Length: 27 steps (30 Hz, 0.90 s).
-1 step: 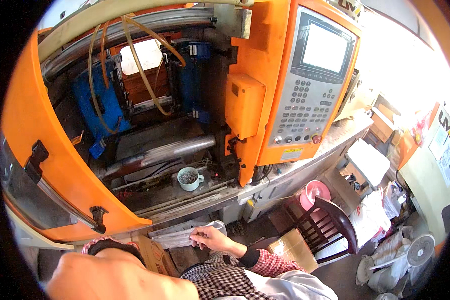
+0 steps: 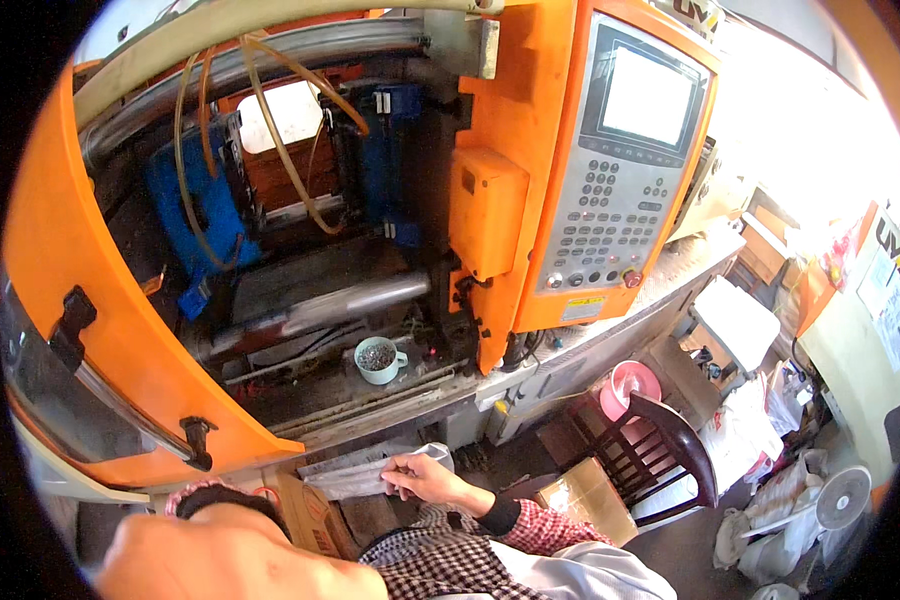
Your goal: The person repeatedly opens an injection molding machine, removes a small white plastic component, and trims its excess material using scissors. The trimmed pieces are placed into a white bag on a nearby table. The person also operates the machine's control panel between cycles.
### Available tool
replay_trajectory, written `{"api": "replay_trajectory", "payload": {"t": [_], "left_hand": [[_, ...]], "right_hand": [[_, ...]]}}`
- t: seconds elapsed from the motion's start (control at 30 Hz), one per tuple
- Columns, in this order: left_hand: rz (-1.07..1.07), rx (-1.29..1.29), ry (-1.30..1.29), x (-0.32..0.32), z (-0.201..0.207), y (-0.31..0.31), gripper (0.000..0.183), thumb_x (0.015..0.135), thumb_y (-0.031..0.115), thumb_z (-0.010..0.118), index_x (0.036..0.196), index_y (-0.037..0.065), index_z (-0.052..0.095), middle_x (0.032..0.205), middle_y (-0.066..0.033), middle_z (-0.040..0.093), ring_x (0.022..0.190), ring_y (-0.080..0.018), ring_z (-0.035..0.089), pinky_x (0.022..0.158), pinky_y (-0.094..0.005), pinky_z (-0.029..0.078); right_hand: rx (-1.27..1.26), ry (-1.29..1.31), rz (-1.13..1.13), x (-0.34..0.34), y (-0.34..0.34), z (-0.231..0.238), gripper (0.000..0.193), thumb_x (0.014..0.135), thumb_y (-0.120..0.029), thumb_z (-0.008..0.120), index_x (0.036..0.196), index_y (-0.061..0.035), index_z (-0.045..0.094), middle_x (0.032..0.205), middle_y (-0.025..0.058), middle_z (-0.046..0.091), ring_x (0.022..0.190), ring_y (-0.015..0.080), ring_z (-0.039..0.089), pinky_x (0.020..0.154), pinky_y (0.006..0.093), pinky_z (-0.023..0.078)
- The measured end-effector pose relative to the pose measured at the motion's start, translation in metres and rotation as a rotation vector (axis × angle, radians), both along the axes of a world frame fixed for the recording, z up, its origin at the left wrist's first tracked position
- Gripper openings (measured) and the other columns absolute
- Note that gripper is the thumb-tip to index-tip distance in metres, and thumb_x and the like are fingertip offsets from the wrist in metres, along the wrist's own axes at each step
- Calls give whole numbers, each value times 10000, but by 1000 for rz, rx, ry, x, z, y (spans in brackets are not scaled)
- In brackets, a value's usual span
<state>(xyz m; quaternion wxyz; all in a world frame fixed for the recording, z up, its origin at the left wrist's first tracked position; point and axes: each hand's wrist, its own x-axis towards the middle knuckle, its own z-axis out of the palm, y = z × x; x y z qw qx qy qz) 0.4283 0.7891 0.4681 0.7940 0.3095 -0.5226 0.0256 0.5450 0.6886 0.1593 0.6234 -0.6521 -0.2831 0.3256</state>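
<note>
My right hand [image 2: 422,478] is held low in front of me, with its fingers bent and pressed together; anything between them is too small to make out. Just behind it lies a clear plastic bag [image 2: 355,480] at the foot of the machine. Very close at the lower left is my left hand [image 2: 240,555], with its back showing and its fingers hidden. Ahead stands an orange moulding machine with its door [image 2: 160,370] slid to the left. Inside, blue clamp plates [image 2: 195,195] flank the mould space, and hoses hang across. A pale mug [image 2: 379,372] of small dark bits sits on the machine bed.
A control panel [image 2: 615,220] with a lit screen rises at the right of the opening. Farther right are a dark wooden chair [image 2: 675,455], a pink basin [image 2: 625,385], a cardboard box [image 2: 590,500], white bags [image 2: 740,435] and a small fan [image 2: 840,498].
My left hand has shifted slightly downward at the lower left. My right hand stays in nearly the same place with its fingers still bent.
</note>
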Motion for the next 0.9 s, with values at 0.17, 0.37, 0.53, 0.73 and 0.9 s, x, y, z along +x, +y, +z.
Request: {"api": "replay_trajectory", "payload": {"t": [0.17, 0.37, 0.53, 0.73, 0.9], "left_hand": [[305, -110, -46, -8, 1, 3, 236, 878, 242, 549, 968, 25, 531, 647, -71, 489, 522, -133, 421, 473, -289, 308], [2101, 196, -257, 6, -89, 137, 422, 877, 63, 535, 1247, -51, 369, 1063, -164, 546, 1011, -243, 523, 903, -356, 391], [2563, 366, 242, 28, -176, 224, 361, 900, 116, 524, 1191, -65, 411, 1175, -161, 488, 1063, -222, 489, 888, -341, 407], [1714, 257, 678, 19, -204, 247, 124, 868, 147, 574, 841, 36, 528, 686, -40, 523, 601, -110, 491, 546, -242, 384], [1681, 191, 718, 36, -197, 223, 172, 879, 142, 563, 743, 66, 490, 598, -21, 483, 472, -90, 412, 462, -229, 314]], "right_hand": [[11, 10, -5, 1, 1, -5, 192, 925, -187, 505, 917, -9, 578, 747, 18, 596, 578, 61, 508, 517, 206, 403], [-10, -140, -115, 5, -7, -6, 209, 906, -211, 543, 847, -16, 591, 614, -21, 528, 518, 53, 436, 481, 215, 355], [-115, -149, -149, 20, -5, -26, 395, 881, -367, 544, 788, 7, 631, 540, 98, 511, 502, 135, 427, 483, 320, 352], [-66, -306, -43, 24, 25, -16, 385, 882, -353, 531, 769, 5, 616, 595, 171, 562, 540, 254, 545, 547, 365, 423], [-89, -342, 3, 26, 27, -29, 279, 901, -251, 534, 782, -11, 614, 557, 53, 541, 520, 110, 499, 504, 276, 405]]}}
